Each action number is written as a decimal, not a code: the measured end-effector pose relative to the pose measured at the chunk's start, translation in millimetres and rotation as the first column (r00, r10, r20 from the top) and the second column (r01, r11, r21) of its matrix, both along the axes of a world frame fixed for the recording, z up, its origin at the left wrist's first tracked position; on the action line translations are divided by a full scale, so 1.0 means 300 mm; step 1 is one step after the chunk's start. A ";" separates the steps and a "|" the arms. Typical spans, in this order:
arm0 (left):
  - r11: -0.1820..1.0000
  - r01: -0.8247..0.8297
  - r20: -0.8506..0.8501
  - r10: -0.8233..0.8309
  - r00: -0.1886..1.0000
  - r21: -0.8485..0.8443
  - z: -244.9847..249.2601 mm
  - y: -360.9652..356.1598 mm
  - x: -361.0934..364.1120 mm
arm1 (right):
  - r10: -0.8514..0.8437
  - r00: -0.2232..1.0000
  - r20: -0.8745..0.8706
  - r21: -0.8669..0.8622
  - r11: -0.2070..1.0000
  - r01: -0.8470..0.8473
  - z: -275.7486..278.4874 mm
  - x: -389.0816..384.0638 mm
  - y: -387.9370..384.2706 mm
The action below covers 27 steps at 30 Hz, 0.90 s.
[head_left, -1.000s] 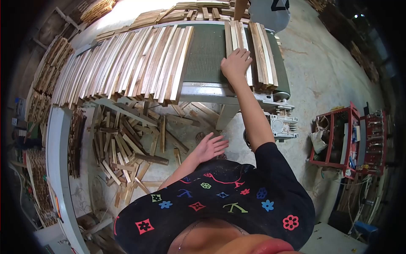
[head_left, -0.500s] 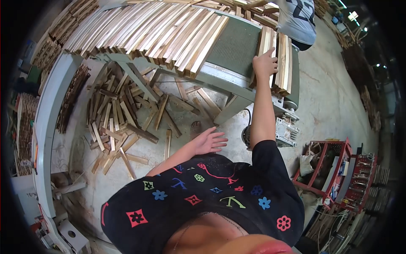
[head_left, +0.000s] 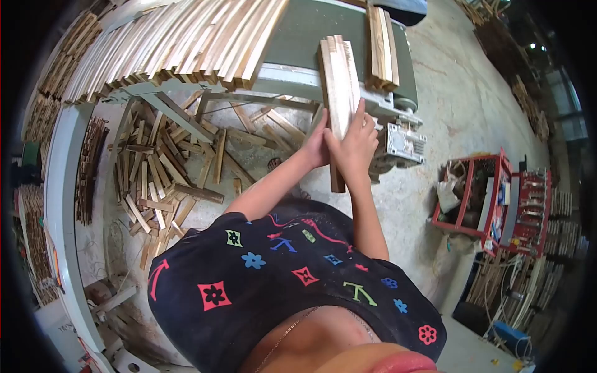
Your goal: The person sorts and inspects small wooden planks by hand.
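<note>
Both my hands clasp a bundle of wooden slats (head_left: 336,74), pulled partly off the near end of the green conveyor belt (head_left: 311,28). My right hand (head_left: 357,144) wraps the bundle's right side and my left hand (head_left: 318,144) presses its left side. The slats' near end sticks out below my hands. A second stack of slats (head_left: 381,43) lies on the belt to the right.
A long row of slats (head_left: 168,43) leans along the machine's left side. Scrap wood pieces (head_left: 161,174) litter the concrete floor under it. The conveyor's motor (head_left: 404,143) sits just right of my hands. A red cart (head_left: 491,205) stands at the right.
My right hand slid a bundle of slats off the belt toward me. My left hand rose from waist height and joined it on the bundle.
</note>
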<state>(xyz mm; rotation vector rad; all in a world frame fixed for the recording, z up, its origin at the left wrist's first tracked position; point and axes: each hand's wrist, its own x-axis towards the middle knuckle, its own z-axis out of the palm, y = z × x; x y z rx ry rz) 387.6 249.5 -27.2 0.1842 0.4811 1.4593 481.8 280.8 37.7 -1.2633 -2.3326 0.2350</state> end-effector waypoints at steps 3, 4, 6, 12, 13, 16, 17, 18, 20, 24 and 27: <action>0.998 0.008 0.057 -0.011 0.998 0.059 -0.005 -0.139 0.037 | 0.054 0.924 -0.379 -0.317 0.930 -0.185 -0.066 0.094 0.015; 0.998 0.039 0.077 -0.043 0.996 0.054 -0.016 -0.183 0.036 | -0.027 0.860 -0.510 -0.550 0.779 -0.301 -0.068 0.105 0.050; 0.994 0.102 0.114 -0.105 0.988 0.031 -0.083 -0.267 0.047 | -0.088 0.815 -0.573 -0.665 0.631 -0.399 -0.106 0.121 0.068; 0.993 0.088 0.184 -0.101 0.978 0.078 -0.080 -0.329 0.049 | -0.203 0.681 -0.703 -0.701 0.354 -0.618 -0.186 0.049 0.085; 0.993 0.070 0.197 -0.088 0.977 0.095 -0.083 -0.330 0.047 | -0.182 0.716 -0.674 -0.725 0.346 -0.595 -0.152 0.043 0.076; 0.994 0.052 0.251 -0.076 0.965 0.101 -0.079 -0.350 0.066 | -0.157 0.737 -0.657 -0.739 0.325 -0.590 -0.126 0.005 0.078; 0.994 0.042 0.269 -0.068 0.961 0.100 -0.076 -0.352 0.069 | -0.154 0.733 -0.663 -0.735 0.320 -0.598 -0.124 -0.003 0.083; 0.994 0.034 0.285 -0.062 0.956 0.100 -0.064 -0.354 0.067 | -0.156 0.733 -0.662 -0.736 0.322 -0.596 -0.121 -0.006 0.082; 0.993 0.008 0.296 -0.041 0.954 0.114 -0.053 -0.346 0.063 | -0.156 0.712 -0.684 -0.717 0.319 -0.619 -0.159 0.001 0.095; 0.979 0.022 0.160 -0.055 0.986 0.203 0.060 -0.340 0.048 | -0.071 0.706 -0.705 -0.681 0.349 -0.644 -0.116 0.084 0.091; 0.945 0.017 0.155 -0.071 0.985 0.328 0.200 -0.315 0.014 | 0.025 0.629 -0.777 -0.586 0.338 -0.737 -0.001 0.176 0.045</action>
